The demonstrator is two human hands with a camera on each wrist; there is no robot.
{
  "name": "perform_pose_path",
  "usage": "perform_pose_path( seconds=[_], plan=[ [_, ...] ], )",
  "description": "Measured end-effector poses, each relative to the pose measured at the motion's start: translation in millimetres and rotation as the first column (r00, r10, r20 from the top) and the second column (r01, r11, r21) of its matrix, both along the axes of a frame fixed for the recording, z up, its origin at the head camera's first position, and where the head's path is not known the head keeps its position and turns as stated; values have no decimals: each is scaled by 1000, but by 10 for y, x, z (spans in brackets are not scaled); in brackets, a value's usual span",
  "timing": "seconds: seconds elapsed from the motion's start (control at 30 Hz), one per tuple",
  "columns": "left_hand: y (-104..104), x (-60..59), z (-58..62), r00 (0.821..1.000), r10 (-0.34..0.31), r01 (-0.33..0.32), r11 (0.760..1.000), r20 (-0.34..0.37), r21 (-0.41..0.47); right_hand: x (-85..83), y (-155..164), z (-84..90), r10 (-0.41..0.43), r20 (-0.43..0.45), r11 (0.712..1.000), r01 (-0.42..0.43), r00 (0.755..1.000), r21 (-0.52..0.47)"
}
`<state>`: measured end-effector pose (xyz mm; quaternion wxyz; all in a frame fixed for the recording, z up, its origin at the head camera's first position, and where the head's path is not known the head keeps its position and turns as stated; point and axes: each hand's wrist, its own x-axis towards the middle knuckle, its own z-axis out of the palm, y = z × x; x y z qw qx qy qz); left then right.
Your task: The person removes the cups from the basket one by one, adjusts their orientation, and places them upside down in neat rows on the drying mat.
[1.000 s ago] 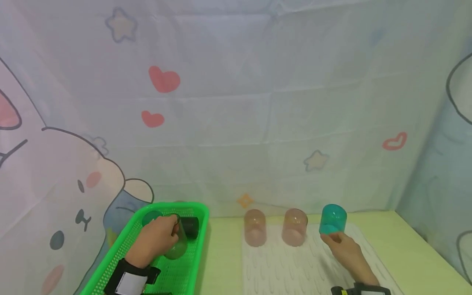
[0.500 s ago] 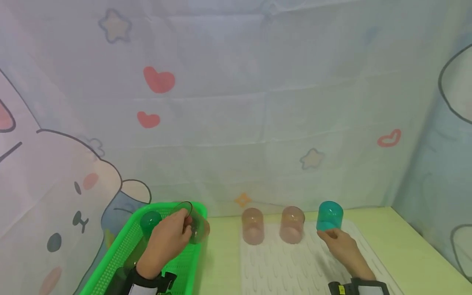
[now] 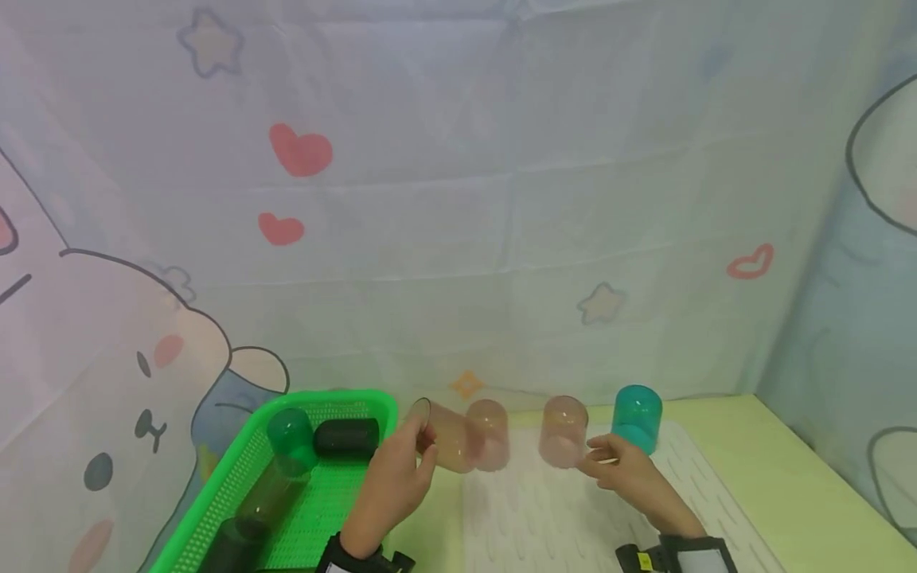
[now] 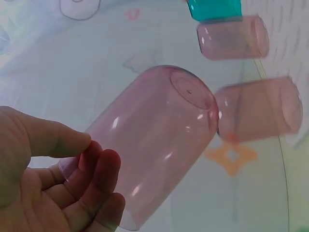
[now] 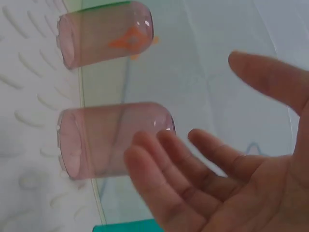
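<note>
We saw the left hand (image 3: pixel 394 481) pinching a see-through pink cup (image 3: pixel 447 436) near its open rim, thumb against fingertips, with the cup tilted and its closed base pointing toward the mat side. In the left wrist view that base overlapped the left standing pink cup (image 3: pixel 496 435), and we could not tell whether the two touched. Part of the rim was hidden behind the fingers.

We found the right hand (image 3: pixel 623 473) gripping nothing, its fingers loosely spread beside the right standing pink cup (image 3: pixel 562 430). The fingers covered a corner of that cup in the right wrist view; contact was unclear. Behind the hand, the teal cup (image 3: pixel 637 412) stood partly blocked, and each wrist camera caught only a slice of it. These three stood upside down in a row along the far side of the white ridged mat (image 3: pixel 544 525), whose near end was cut off.

In the green basket (image 3: pixel 390 414), also cropped at the bottom, we made out a green cup (image 3: pixel 290 434) and a black cup (image 3: pixel 347 438) lying on its side. A brownish cup (image 3: pixel 271 497) overlapped a dark cylinder (image 3: pixel 231 545) that ran out of frame, too dim to identify surely.
</note>
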<state>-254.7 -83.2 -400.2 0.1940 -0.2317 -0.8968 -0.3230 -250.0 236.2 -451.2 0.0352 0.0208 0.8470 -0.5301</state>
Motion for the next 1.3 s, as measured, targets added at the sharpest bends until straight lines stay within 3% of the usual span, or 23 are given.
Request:
perform_pose_path(
  seconds=[0.13, 0.27, 0.4, 0.53, 0.67, 0.87, 1.1, 1.23, 1.3],
  plan=[
    [137, 70, -38, 999, -47, 47, 998, -9, 45, 20, -130, 33, 47, -53, 998, -48, 997, -31],
    [277, 133, -100, 995, -93, 87, 988, 42, 130, 41, -272, 68, 77, -70, 993, -82, 995, -84],
    [419, 149, -197, 983, -146, 115, 961, 108, 251, 52, -406, 79, 110, -111, 981, -126, 988, -147],
    [562, 104, -277, 975, -180, 123, 926, 132, 357, 25, -497, 59, 114, -153, 943, -156, 982, -295],
    [666, 53, -340, 973, -195, 123, 891, 124, 437, -7, -561, 37, 94, -124, 898, -138, 988, -419],
    [746, 9, -435, 958, -210, 91, 869, 195, 486, -28, -616, 20, 59, -97, 862, -100, 993, -497],
    [761, 13, -428, 929, -274, 93, 823, 248, 561, -40, -608, 23, 84, -120, 833, -136, 989, -536],
    [725, -1, -433, 918, -292, 101, 828, 270, 551, -36, -597, 10, 74, -122, 838, -128, 990, -530],
    [684, 0, -421, 913, -288, 109, 854, 289, 508, -23, -592, -1, 60, -114, 850, -111, 992, -515]
  ],
)
